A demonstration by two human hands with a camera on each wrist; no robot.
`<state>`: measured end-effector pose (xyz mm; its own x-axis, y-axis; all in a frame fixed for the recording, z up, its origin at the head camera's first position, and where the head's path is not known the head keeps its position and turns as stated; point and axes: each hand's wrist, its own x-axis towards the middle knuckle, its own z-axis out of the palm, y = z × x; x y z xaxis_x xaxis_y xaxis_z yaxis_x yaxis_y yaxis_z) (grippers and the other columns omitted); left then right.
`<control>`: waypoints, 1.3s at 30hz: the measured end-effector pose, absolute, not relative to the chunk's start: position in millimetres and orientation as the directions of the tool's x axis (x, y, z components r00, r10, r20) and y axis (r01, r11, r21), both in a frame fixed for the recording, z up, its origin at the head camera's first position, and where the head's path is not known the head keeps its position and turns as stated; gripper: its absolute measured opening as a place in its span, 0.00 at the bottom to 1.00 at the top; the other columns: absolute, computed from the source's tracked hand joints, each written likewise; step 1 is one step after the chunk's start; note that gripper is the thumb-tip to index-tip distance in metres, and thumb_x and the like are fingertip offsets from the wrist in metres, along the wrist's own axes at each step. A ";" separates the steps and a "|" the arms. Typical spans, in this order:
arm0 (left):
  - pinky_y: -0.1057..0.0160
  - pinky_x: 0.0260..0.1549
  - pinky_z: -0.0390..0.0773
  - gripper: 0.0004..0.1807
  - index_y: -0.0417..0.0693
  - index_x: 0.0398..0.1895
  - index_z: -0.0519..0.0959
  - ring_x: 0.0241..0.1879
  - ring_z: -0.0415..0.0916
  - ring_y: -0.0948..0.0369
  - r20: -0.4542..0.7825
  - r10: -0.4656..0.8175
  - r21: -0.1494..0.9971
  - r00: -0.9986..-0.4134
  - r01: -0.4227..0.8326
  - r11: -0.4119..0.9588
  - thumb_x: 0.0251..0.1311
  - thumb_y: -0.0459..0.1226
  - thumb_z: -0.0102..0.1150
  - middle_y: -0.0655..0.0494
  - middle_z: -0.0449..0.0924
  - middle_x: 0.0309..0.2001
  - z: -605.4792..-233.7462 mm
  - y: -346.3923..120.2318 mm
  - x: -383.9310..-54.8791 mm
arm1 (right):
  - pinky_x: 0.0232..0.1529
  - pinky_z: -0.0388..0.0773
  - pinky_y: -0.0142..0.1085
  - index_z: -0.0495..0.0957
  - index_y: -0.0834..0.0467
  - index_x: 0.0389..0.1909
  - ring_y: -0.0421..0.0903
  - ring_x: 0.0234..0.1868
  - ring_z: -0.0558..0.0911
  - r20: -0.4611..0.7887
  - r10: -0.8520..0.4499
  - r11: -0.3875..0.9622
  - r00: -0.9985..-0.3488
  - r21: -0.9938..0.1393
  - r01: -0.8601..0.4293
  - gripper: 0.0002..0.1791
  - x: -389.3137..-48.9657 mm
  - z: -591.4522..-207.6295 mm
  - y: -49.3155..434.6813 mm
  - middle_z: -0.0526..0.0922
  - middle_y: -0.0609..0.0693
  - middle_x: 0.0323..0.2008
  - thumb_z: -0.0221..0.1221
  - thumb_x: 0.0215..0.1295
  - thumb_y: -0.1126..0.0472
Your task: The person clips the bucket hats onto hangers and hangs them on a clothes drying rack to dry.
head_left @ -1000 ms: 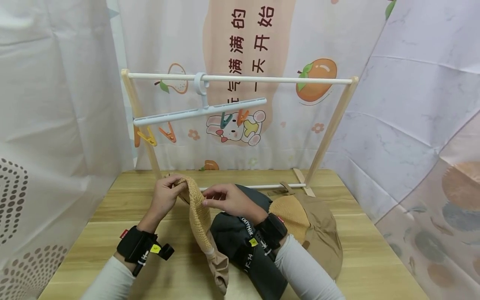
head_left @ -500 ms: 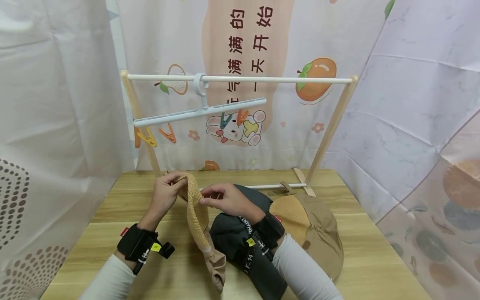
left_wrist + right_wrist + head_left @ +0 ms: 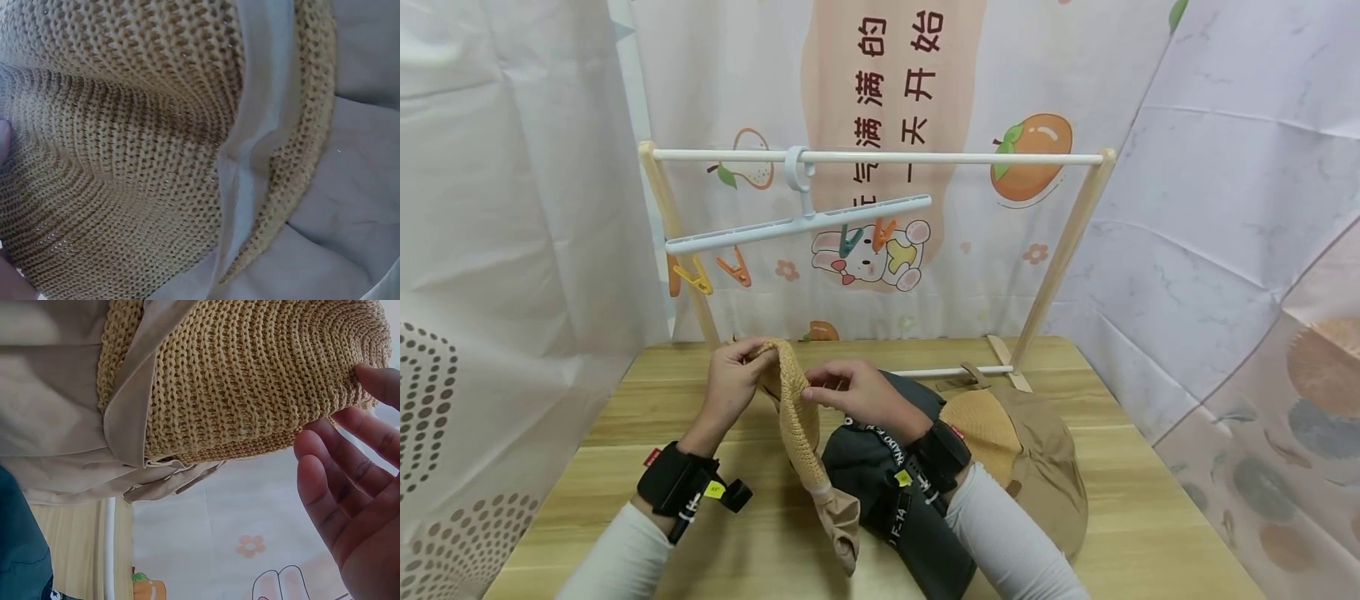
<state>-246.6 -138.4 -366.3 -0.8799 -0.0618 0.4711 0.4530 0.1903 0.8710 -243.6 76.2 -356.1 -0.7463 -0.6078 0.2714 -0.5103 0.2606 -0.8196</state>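
Note:
A sun hat [image 3: 797, 425] with a yellow-tan knitted crown and beige fabric brim hangs folded above the table, brim downward. My left hand [image 3: 730, 385] grips the crown's upper edge. From the other side my right hand [image 3: 868, 393] pinches the knit between thumb and forefinger, the other fingers loosely bent. The left wrist view is filled by the knitted crown [image 3: 125, 144] and its pale inner band [image 3: 262, 94]; only bits of fingers [image 3: 5, 140] show. In the right wrist view, the right thumb [image 3: 378, 381] lies against the crown [image 3: 237, 387].
A dark fabric item [image 3: 857, 467] with a white-lettered strap lies under my right forearm. Another knit-and-tan hat [image 3: 981, 429] lies to its right. Behind stands a rack with a white top rail [image 3: 925, 157]; from it hangs a pale blue hanger [image 3: 805, 222] with several coloured clips [image 3: 735, 268].
The hat and both hands shift slightly, first left and then back right and a little upward. My hold on the hat looks the same.

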 end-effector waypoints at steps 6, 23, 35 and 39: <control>0.72 0.19 0.67 0.12 0.30 0.41 0.84 0.21 0.68 0.71 0.461 -0.065 0.874 -0.885 0.441 0.204 0.60 0.33 0.65 0.73 0.80 0.25 -363.9 -136.4 -247.5 | 0.39 0.77 0.32 0.84 0.55 0.49 0.38 0.39 0.80 0.279 -0.579 0.274 -0.766 -0.818 -0.505 0.13 -244.3 -349.1 80.8 0.86 0.51 0.42 0.59 0.69 0.56; 0.73 0.29 0.76 0.15 0.29 0.42 0.84 0.29 0.78 0.72 0.489 -0.074 0.865 -0.869 0.472 0.172 0.59 0.35 0.67 0.68 0.86 0.31 -359.6 -132.4 -252.6 | 0.28 0.74 0.31 0.85 0.59 0.42 0.43 0.27 0.76 0.287 -0.413 0.334 -0.864 -0.835 -0.437 0.13 -256.4 -325.3 83.1 0.82 0.51 0.31 0.60 0.68 0.54; 0.74 0.31 0.78 0.08 0.33 0.39 0.85 0.30 0.80 0.73 0.537 -0.024 0.836 -0.843 0.528 0.150 0.60 0.30 0.64 0.78 0.84 0.31 -349.4 -131.0 -255.0 | 0.31 0.72 0.29 0.86 0.59 0.39 0.40 0.29 0.77 0.340 -0.343 0.371 -0.876 -0.808 -0.459 0.12 -259.7 -316.3 83.5 0.86 0.53 0.33 0.61 0.67 0.55; 0.74 0.31 0.77 0.05 0.43 0.37 0.86 0.30 0.80 0.72 0.543 -0.026 0.834 -0.839 0.536 0.135 0.59 0.29 0.64 0.76 0.84 0.31 -345.7 -132.6 -254.5 | 0.32 0.72 0.30 0.86 0.58 0.38 0.42 0.31 0.78 0.344 -0.316 0.385 -0.884 -0.806 -0.450 0.11 -261.9 -317.1 84.0 0.86 0.55 0.34 0.61 0.67 0.55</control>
